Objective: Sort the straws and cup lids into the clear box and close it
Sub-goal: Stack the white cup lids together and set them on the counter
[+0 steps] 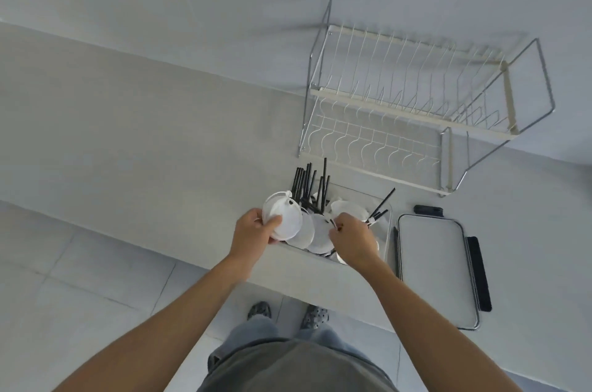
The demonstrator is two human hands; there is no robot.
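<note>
Left hand grips a cup lid at the clear box edge, right hand apparently pinching something among the straws; stack lids flat, straws alongside.

I see the clear box standing open on the counter's near edge, its walls see-through and hard to trace; inside it a bunch of black straws stands nearly upright at the far left corner, tips well above the rim; a few more black straws lean out toward the right wall; white cup lids lie overlapped across the middle, flat round discs tilted against one another; one white domed lid is raised at the box's left side, tipped on edge; the box's cover lies flat just right of the box, a clear panel in a grey frame with dark latches.
</note>
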